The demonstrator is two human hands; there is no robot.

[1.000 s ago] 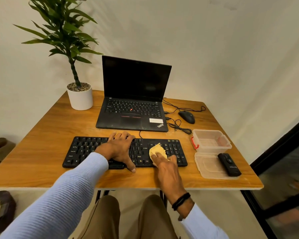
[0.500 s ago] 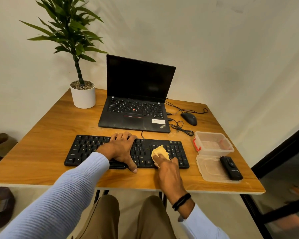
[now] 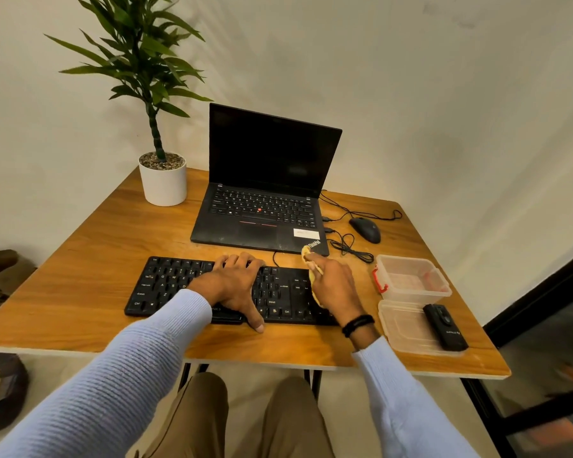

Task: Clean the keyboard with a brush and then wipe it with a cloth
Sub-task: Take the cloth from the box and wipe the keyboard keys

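A black keyboard point(image 3: 166, 285) lies across the near part of the wooden table point(image 3: 90, 259). My left hand point(image 3: 235, 285) lies flat on its middle keys, fingers spread, thumb over the front edge. My right hand point(image 3: 336, 285) is over the keyboard's right end and grips a crumpled yellow cloth point(image 3: 311, 269), which sticks out past the fingers towards the far edge; most of the cloth is hidden under the hand. No brush shows.
An open black laptop point(image 3: 262, 209) stands behind the keyboard. A potted plant point(image 3: 162, 180) is at the back left. At the right are a black mouse point(image 3: 366, 229) with cables, a clear plastic box point(image 3: 411, 279), its lid point(image 3: 407, 328) and a black device point(image 3: 445, 330).
My right hand with the cloth has moved from the keyboard's lower middle-right towards its far right end. The left hand stays pressed on the keys. The camera has shifted slightly.
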